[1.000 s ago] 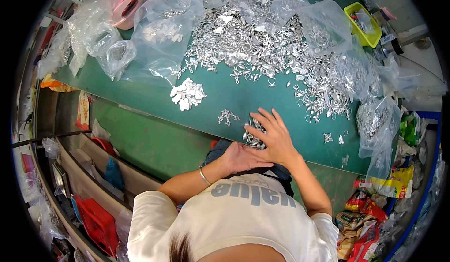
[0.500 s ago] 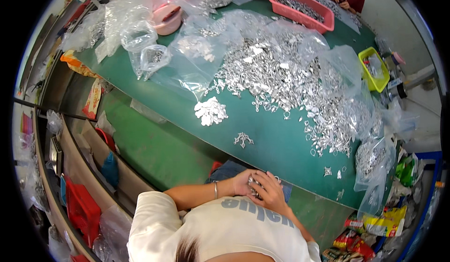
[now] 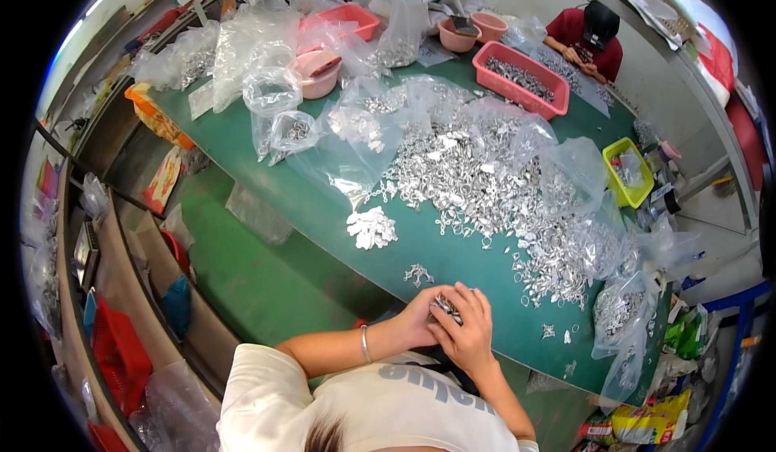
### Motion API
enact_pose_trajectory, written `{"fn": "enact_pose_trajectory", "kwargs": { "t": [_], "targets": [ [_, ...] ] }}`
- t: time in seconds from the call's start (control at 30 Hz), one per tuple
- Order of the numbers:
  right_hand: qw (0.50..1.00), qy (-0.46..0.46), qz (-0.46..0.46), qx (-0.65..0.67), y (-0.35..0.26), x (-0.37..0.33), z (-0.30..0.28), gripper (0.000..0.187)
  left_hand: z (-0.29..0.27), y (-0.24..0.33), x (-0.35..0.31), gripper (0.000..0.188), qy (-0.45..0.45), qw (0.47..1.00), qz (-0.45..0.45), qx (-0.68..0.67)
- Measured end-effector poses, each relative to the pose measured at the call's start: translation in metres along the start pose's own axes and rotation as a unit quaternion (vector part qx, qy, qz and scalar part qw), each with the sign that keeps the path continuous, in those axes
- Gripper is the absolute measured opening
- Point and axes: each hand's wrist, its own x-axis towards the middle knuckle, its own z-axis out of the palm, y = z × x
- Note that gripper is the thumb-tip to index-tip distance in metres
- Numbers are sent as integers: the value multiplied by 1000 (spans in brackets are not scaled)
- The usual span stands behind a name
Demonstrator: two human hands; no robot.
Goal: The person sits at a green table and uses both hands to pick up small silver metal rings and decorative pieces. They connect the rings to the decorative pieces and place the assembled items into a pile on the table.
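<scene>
My left hand (image 3: 418,321) and my right hand (image 3: 468,327) are cupped together at the table's near edge, around a handful of small silver metal pieces (image 3: 446,310). The fingers of both hands curl over the pieces, so most of the handful is hidden. Just beyond my left hand lies a small branched silver piece (image 3: 418,274) on the green table (image 3: 453,259). Farther off is a little heap of flat white-silver pieces (image 3: 372,228). A wide pile of loose silver metal parts (image 3: 469,181) spreads over the middle, partly under clear plastic bags.
A pink tray (image 3: 524,86) of metal parts stands at the back, near a seated person (image 3: 594,44) in dark red. A yellow basket (image 3: 628,172) is at the right edge. Shelves with a red basket (image 3: 118,356) line the left. Filled bags (image 3: 618,310) lie on the right.
My cupped hands have risen from my lap to the table's edge, still around the metal pieces. The view has tilted up, showing more of the far side.
</scene>
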Motion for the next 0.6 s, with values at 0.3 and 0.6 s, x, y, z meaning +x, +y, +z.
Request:
{"fn": "enact_pose_trajectory", "kwargs": {
  "t": [0.3, 0.6],
  "targets": [
    [972, 193, 64, 117, 97, 171, 8, 19, 42, 63, 0, 24, -24, 984, 152, -86],
    [959, -19, 91, -267, 210, 332, 66, 24, 89, 157, 21, 20, -36, 964, 262, -22]
  ]
}}
